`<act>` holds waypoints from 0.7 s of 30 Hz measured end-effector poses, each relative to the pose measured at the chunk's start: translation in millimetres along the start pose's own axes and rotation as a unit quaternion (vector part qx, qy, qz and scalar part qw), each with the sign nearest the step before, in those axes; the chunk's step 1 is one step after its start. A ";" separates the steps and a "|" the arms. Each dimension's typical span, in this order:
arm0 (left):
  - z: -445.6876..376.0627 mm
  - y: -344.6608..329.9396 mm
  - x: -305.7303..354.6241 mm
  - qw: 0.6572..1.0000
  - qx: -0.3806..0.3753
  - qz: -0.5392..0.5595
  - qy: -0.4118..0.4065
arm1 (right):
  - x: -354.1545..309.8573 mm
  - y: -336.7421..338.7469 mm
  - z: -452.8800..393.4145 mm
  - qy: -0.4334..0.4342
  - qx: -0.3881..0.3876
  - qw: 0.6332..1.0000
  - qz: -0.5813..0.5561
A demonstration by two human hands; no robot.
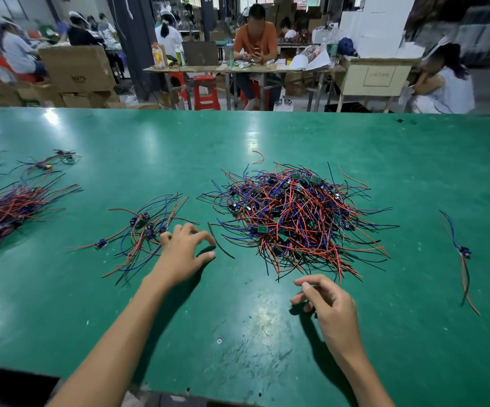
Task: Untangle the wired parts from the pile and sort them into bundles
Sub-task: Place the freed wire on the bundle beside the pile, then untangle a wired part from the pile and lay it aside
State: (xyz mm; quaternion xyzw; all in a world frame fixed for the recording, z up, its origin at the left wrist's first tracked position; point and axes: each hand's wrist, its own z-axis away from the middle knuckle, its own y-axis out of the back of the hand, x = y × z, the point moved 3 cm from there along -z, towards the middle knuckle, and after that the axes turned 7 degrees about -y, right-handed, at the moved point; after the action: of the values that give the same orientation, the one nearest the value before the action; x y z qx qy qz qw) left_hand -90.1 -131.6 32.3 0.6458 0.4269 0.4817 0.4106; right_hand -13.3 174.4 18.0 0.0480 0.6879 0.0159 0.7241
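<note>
The big tangled pile of red, blue and black wires with little green boards (pixel 293 221) sits in the middle of the green bench (pixel 150 136), so both hands can get at it. Just beside it, toward the left edge, lies a small loose bunch of wired parts (pixel 144 233), likely pieces already pulled free. The left hand (pixel 183 251) rests at that bunch with spread, relaxed fingers and holds nothing I can see. The right hand (pixel 326 301) hovers near the front of the pile, fingers loosely curled, empty too.

A thick sorted bundle (pixel 6 212) lies at the far left edge, and one lone wired part (pixel 462 254) lies near the right edge.

The bench is shiny and scratched. Behind it, people (pixel 255 39) work at tables among cardboard boxes (pixel 76 69) and red stools (pixel 205 92).
</note>
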 end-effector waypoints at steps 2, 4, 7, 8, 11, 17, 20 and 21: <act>4.2 -6.7 0.5 1.000 0.022 0.017 0.011 | 0.4 -0.1 0.0 0.002 0.000 1.000 -0.002; 5.2 -9.3 5.6 0.997 0.068 0.035 -0.003 | 0.1 -0.3 -0.4 0.005 -0.001 1.000 -0.001; 4.8 -13.9 15.0 0.995 0.079 0.009 -0.062 | 0.4 0.1 -1.0 0.006 0.000 1.000 -0.005; 4.8 -14.4 14.7 0.994 0.084 -0.010 -0.065 | 0.6 0.1 -1.2 0.008 0.000 1.000 -0.007; 3.5 -6.0 -1.9 0.989 0.123 -0.079 0.028 | 0.8 0.0 -1.3 0.012 -0.001 1.000 -0.006; -11.8 9.0 3.6 0.989 0.139 -0.033 0.047 | -0.1 0.4 -1.2 0.014 -0.005 1.000 0.007; -21.7 -6.3 41.9 0.993 0.027 0.103 -0.053 | -0.7 1.0 -0.9 0.015 -0.005 1.000 0.015; -23.5 -13.9 50.9 0.993 0.007 0.107 -0.055 | -0.6 1.4 -0.8 0.016 -0.004 1.000 0.017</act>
State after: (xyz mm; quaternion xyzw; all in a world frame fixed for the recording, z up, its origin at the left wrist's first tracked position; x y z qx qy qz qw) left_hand -106.4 -76.4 37.7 0.7163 0.3352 0.4838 0.3748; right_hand -14.1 175.8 18.7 0.0563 0.6983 0.0322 0.7129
